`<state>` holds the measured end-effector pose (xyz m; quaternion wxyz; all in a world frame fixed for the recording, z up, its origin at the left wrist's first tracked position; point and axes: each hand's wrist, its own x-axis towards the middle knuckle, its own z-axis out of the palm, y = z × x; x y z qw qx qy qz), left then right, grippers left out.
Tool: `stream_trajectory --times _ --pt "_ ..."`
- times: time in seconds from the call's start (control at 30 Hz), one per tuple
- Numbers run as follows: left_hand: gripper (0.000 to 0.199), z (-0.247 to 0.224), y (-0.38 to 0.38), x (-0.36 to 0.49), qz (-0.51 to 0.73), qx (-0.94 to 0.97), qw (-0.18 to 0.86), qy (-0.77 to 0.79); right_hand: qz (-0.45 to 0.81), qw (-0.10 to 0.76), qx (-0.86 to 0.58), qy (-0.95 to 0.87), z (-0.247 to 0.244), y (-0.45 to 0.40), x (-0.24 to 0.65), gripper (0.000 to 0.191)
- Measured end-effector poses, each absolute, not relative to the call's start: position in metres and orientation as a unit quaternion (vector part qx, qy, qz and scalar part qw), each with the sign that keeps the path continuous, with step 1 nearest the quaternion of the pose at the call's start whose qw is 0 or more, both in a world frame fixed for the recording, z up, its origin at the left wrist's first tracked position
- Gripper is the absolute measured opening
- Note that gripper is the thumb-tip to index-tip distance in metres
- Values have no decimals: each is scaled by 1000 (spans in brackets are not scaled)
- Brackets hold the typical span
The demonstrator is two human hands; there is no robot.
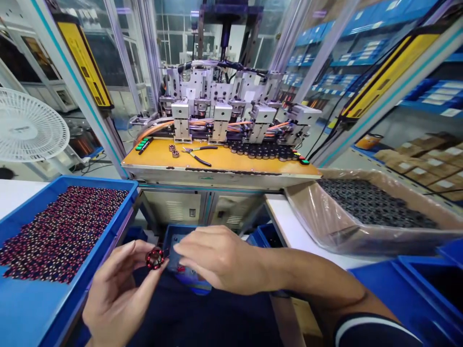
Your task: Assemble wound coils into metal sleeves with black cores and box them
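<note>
One curled left hand (121, 289) pinches a red-and-black ring (155, 259).

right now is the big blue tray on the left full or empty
Partly full: small red-and-black parts cover most of the blue tray, but its near end is bare.

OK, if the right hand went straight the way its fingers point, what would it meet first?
Most likely the red-and-black ring held in the left hand, or that hand's thumb tip beside it. The right hand points across a small gap toward them, though depth is unclear.
</note>
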<state>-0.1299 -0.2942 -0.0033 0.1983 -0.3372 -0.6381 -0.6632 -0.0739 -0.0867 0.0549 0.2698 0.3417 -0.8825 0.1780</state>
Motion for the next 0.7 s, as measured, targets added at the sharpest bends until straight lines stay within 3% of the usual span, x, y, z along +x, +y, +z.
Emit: stream_trajectory --times 0.13,0.33,0.5,0.7 --pt "83 -6 -289 -126 -665 -337 202 -635 222 178 335 -898 47 -80 -70 23" --pt "77 -1 -282 -126 -675 -265 181 -665 514 72 306 -798 30 -93 -52 16" --pt "68 1 -274 -124 -706 -228 132 -657 632 -11 286 -721 18 -95 -51 12" --pt "63 0 -268 -116 -708 -249 131 -647 738 37 11 -674 32 -97 -67 48"
